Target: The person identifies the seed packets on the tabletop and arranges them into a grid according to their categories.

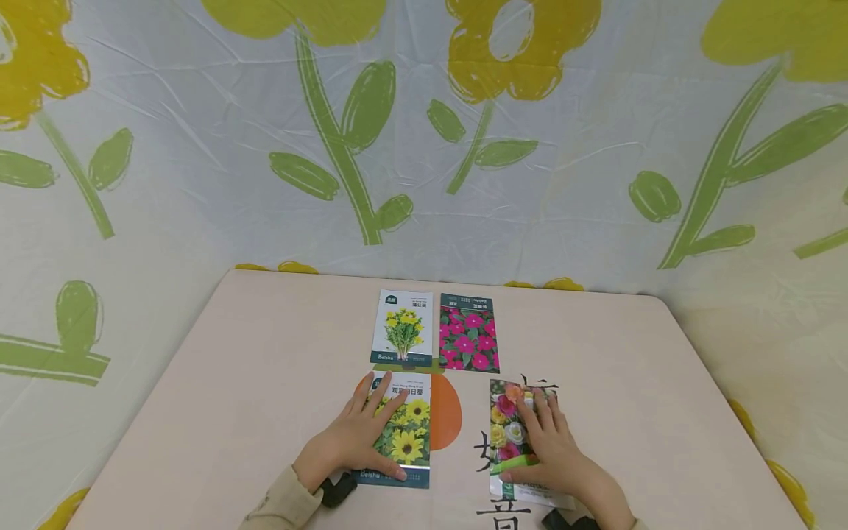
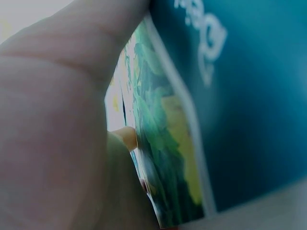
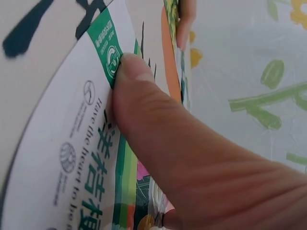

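My left hand (image 1: 361,434) lies with spread, straight fingers on a seed packet with yellow sunflowers (image 1: 407,445), thumb near its dark lower band. The left wrist view shows that packet's teal band (image 2: 254,96) up close beside the hand. On the right, my right hand (image 1: 553,449) rests with fingers extended on a seed packet of mixed colourful flowers (image 1: 498,434). In the right wrist view its thumb (image 3: 144,100) lies on the white and green end of the packet (image 3: 62,143).
Farther back lie a white packet with yellow flowers on green stems (image 1: 403,331) and a packet with pink flowers (image 1: 469,335), side by side. The pale table cover (image 1: 265,368) bears an orange circle and black characters. A flower-printed curtain (image 1: 563,221) stands behind the table.
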`<control>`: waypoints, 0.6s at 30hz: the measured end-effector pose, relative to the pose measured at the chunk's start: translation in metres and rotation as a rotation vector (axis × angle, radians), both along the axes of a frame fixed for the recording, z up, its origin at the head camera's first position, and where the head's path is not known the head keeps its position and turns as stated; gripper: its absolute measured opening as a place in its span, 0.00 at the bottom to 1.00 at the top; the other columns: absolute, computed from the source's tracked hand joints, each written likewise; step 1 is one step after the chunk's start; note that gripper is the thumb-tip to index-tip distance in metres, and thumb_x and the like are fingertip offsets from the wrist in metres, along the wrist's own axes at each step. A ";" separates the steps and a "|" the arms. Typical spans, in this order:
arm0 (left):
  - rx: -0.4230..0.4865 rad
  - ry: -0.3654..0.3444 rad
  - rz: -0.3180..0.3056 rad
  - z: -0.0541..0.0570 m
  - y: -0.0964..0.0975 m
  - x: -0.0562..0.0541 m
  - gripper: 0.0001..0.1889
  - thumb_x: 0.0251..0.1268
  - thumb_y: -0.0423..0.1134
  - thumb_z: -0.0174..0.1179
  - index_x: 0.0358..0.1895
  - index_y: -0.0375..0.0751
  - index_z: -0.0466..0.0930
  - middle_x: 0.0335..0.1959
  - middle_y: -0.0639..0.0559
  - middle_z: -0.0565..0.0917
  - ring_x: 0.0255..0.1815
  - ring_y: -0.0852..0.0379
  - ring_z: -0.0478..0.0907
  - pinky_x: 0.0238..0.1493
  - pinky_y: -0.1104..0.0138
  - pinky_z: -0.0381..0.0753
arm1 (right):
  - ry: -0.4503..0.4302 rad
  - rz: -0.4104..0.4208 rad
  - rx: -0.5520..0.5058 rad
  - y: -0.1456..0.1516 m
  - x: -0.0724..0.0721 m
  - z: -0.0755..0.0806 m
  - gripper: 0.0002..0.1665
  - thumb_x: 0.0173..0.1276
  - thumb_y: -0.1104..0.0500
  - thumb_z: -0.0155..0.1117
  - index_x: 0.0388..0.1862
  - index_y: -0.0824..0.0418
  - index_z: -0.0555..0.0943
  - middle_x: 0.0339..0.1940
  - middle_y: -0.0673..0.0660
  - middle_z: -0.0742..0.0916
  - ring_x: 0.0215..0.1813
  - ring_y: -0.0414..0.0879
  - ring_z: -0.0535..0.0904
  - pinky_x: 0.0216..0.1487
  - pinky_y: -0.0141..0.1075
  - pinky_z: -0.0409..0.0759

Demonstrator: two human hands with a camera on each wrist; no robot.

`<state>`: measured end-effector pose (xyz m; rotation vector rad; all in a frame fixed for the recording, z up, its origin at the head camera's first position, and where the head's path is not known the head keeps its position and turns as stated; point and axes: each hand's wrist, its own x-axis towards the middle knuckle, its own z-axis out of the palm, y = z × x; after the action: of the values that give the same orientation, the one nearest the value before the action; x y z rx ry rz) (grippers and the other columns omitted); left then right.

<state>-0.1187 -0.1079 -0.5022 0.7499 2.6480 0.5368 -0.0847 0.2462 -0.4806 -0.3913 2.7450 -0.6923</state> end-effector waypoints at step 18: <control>-0.004 0.009 0.004 0.002 0.000 0.000 0.65 0.39 0.78 0.66 0.81 0.51 0.48 0.82 0.43 0.36 0.79 0.35 0.28 0.74 0.40 0.49 | 0.028 0.036 0.071 -0.027 0.000 0.001 0.76 0.44 0.29 0.77 0.79 0.69 0.51 0.78 0.77 0.46 0.75 0.77 0.34 0.66 0.74 0.46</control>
<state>-0.1183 -0.1078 -0.5002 0.7477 2.6587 0.5302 -0.0852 0.2196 -0.4800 -0.4362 2.7728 -0.5823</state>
